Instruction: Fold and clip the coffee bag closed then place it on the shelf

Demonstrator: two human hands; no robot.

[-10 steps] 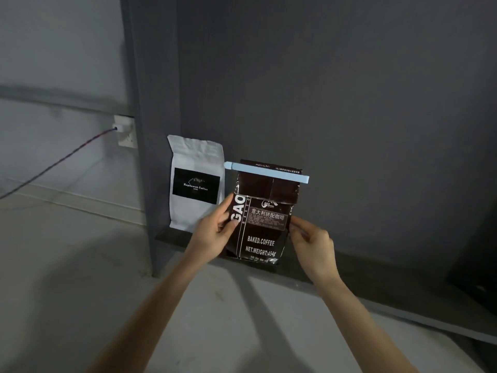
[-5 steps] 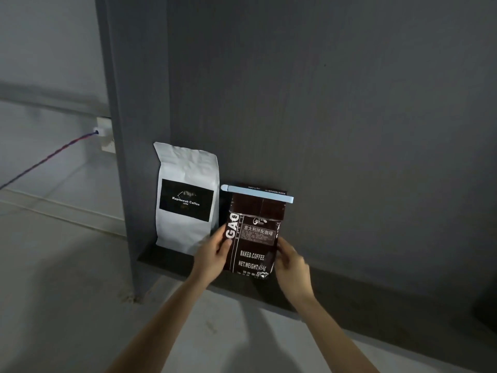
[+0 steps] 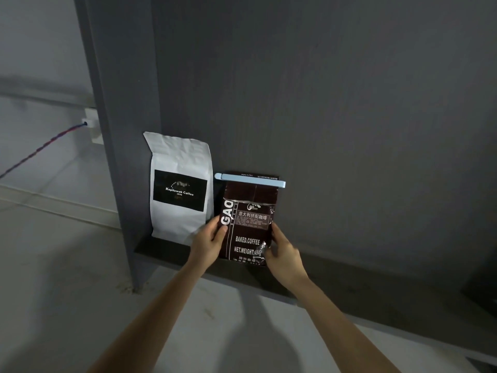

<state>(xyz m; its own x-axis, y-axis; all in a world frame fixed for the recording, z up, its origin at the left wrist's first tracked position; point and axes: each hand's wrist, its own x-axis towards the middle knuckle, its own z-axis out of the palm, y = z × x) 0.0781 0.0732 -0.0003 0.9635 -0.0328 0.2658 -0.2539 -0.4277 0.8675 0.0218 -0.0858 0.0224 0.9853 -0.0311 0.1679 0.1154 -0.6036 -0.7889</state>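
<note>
left hand (image 3: 208, 242): grasping brown coffee bag (image 3: 248, 224) left edge | right hand (image 3: 282, 251): grasping right edge | bag upright on shelf (image 3: 166, 251)

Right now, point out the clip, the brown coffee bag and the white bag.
clip (image 3: 250, 180): head view, middle of the blue bar.
brown coffee bag (image 3: 248, 230): head view, printed front.
white bag (image 3: 179, 157): head view, upper front.

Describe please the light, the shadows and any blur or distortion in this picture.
Head view: dim, grey light; the print on the brown coffee bag stays readable, with small glints at its right edge. The arms cast soft shadows on the floor. The right hand looks slightly blurred. The cabinet post leans, a wide-angle effect.
</note>
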